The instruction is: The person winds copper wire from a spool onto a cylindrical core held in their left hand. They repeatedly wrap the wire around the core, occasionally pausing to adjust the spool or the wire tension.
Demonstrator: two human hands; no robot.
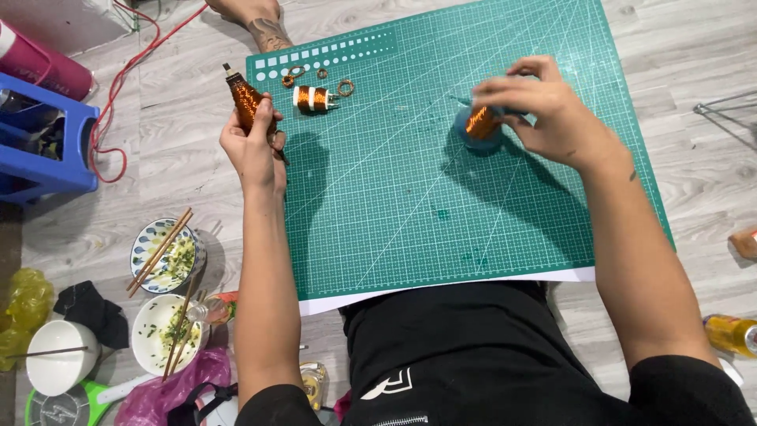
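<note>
My left hand (254,146) grips a cone-shaped bobbin of copper wire (244,98) at the left edge of the green cutting mat (410,205). Over the mat's right half, my right hand (544,106) holds a blue spool wound with copper wire (481,126) just above the surface. Between the hands, near the mat's far edge, lies a small white-and-copper coil (313,98) with several copper rings (345,87) around it.
Left of the mat on the wooden floor sit bowls with chopsticks (165,256), a white cup (59,355), a blue plastic stool (47,142) and a red cable (118,87). Another person's tattooed foot (264,24) rests at the mat's far edge. A can (729,333) lies at right.
</note>
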